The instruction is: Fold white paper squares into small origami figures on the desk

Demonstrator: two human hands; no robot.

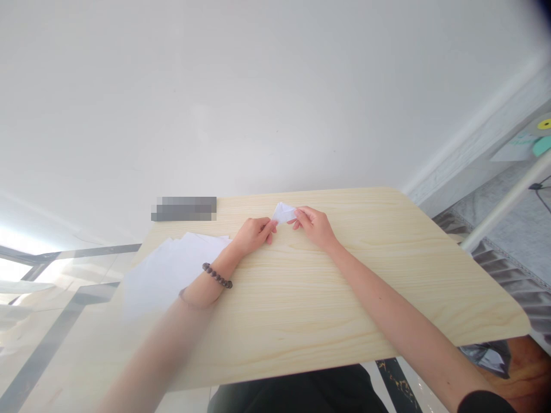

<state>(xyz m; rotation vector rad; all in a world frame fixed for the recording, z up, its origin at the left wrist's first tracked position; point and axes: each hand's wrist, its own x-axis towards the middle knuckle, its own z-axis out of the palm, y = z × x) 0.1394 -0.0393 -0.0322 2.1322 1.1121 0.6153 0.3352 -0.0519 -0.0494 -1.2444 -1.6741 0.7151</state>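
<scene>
A small piece of folded white paper (284, 213) is held up over the far middle part of the table, between my two hands. My left hand (255, 234) pinches its left corner with thumb and fingers. On the opposite side, my right hand (315, 225) grips the right corner between thumb and forefinger. Creases run across the paper, and its top comes to a blunt peak. A dark beaded bracelet (217, 276) circles my left wrist.
Loose white sheets (172, 269) lie on the left of the light wooden table (310, 315), partly under my left forearm. A blurred-out dark patch (184, 209) covers the far left corner. Behind the table rises a pale wall (258, 103). A white pole (503, 206) stands to the right.
</scene>
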